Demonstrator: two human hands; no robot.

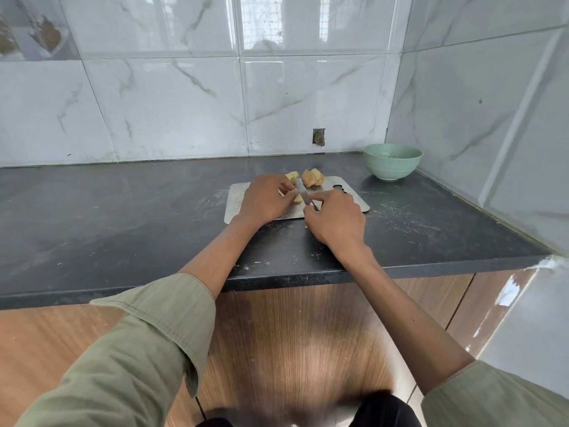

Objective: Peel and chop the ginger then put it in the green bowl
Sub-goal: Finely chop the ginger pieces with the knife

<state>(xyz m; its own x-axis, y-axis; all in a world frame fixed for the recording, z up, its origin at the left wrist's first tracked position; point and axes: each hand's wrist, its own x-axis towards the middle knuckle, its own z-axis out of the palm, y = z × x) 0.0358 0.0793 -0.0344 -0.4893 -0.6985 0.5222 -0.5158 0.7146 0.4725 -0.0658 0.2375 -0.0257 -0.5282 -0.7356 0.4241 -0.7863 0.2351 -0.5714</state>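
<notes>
A steel cutting board (348, 192) lies on the dark counter. My left hand (264, 200) holds down a pale peeled piece of ginger (297, 198) on the board. My right hand (335, 220) grips a small knife (303, 194), index finger stretched along it, with the blade set across that ginger. Another peeled bit (292, 175) shows past my left fingers. A larger brown-skinned ginger chunk (312, 177) sits at the board's far edge. The green bowl (392, 161) stands at the back right, near the corner.
The dark counter (123, 211) runs wide to the left, dusted with specks. Tiled walls close the back and the right side. A small hole (319, 137) is in the back wall. Wooden cabinet fronts (292, 334) sit below the counter edge.
</notes>
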